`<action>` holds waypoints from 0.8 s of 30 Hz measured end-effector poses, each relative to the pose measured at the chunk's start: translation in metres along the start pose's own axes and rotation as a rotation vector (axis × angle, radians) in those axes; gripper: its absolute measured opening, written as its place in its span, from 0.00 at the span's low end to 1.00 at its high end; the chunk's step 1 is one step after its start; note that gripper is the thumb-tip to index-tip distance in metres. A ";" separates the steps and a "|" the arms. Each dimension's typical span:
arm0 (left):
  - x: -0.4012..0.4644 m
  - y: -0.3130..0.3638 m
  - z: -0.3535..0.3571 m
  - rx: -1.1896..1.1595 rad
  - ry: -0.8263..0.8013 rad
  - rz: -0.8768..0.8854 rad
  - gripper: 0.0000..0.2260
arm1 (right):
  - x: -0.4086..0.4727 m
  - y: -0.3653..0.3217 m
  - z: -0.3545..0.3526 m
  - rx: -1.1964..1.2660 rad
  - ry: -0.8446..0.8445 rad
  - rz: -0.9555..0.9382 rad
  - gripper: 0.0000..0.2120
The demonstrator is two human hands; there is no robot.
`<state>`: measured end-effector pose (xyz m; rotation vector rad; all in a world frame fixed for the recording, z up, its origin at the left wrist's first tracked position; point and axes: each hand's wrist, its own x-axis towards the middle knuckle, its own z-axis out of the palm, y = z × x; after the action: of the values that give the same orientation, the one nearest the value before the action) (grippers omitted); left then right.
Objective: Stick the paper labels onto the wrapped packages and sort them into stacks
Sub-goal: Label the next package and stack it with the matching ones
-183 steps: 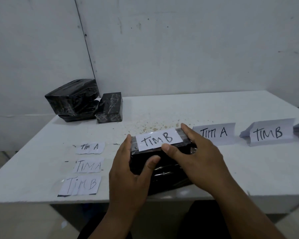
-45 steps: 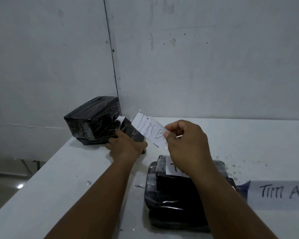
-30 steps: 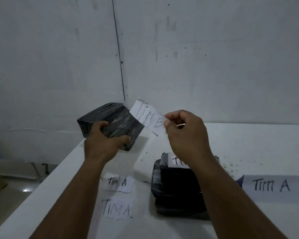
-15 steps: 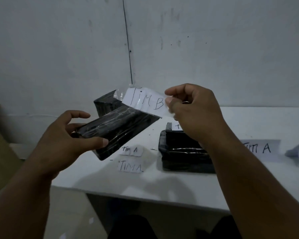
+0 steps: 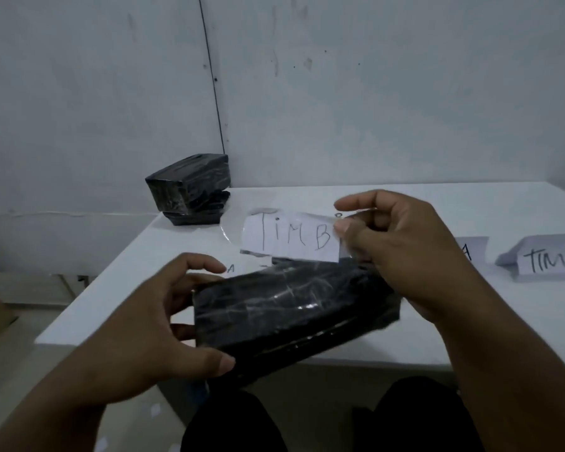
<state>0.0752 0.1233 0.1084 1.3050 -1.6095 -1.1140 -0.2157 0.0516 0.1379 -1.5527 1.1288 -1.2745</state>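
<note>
I had the black wrapped package (image 5: 294, 314) in my left hand (image 5: 163, 324), thumb curled over its near corner and fingers round its far end, holding it tilted above the near edge of the white table (image 5: 421, 337). My right hand (image 5: 402, 252) pinched the right end of the "TIM B" paper label (image 5: 291, 238) between thumb and forefinger, the slip hanging just past the package's far edge, seemingly with clear tape around it. As I judged it, this was the sticking step: the label was not yet on the wrap. The next move called for laying the slip flat on the package's broad top face and smoothing it down, while my left hand kept the package steady, since the glossy wrap looked slippery.

Beyond my left hand, against the wall, sat two more black wrapped packages (image 5: 190, 187), one on the other, with no labels that I could see. To the right of my right hand stood a folded "TIM B" sign (image 5: 548, 261), cut off by the frame edge; the sign beside it (image 5: 470, 249) was mostly hidden behind my wrist, only an "A" showing. Another "A" peeked out between my left fingers and the package. The far side of the package was hidden, and my hands were a little blurred
</note>
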 end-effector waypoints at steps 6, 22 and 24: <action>0.030 -0.030 0.043 0.056 -0.135 -0.039 0.40 | -0.010 0.052 -0.024 0.086 0.033 0.168 0.08; 0.071 -0.031 0.062 0.456 -0.085 -0.132 0.51 | -0.004 0.106 -0.024 0.174 0.080 0.228 0.09; 0.067 -0.027 0.063 0.561 -0.059 -0.173 0.51 | -0.005 0.107 -0.024 0.185 0.077 0.218 0.09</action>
<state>0.0125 0.0647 0.0654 1.8103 -1.9675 -0.8269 -0.2550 0.0262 0.0390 -1.2194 1.1595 -1.2605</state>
